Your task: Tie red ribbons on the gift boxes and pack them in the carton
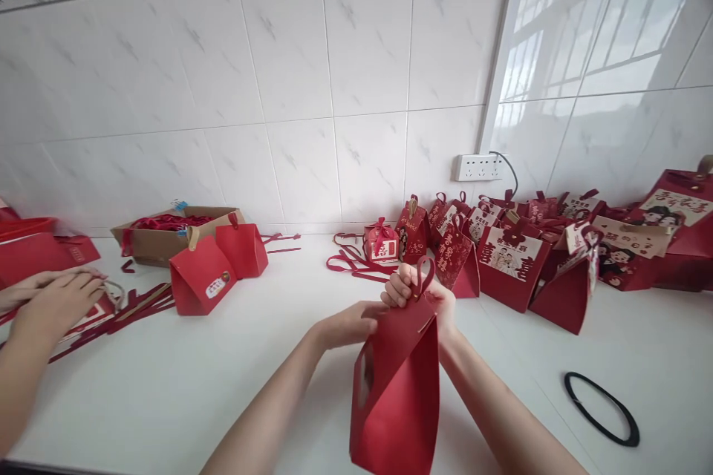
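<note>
A red paper gift box (398,393) with slanted folded sides and a pointed top is held up in front of me, its lower end running out of the bottom of the view. From its top rises a dark red ribbon loop (426,274). My right hand (443,304) is closed around the top by the loop, with curled fingers showing behind it. Against the upper left side lies my left hand (345,323), gripping the box. Its fingertips are partly hidden by the box.
Many red gift boxes (509,267) stand along the wall at right. A black ring-shaped band (601,408) lies front right. Further left are two red boxes (201,274), a cardboard box (161,252) of ribbons, loose ribbons (139,308) and another person's hands (61,304).
</note>
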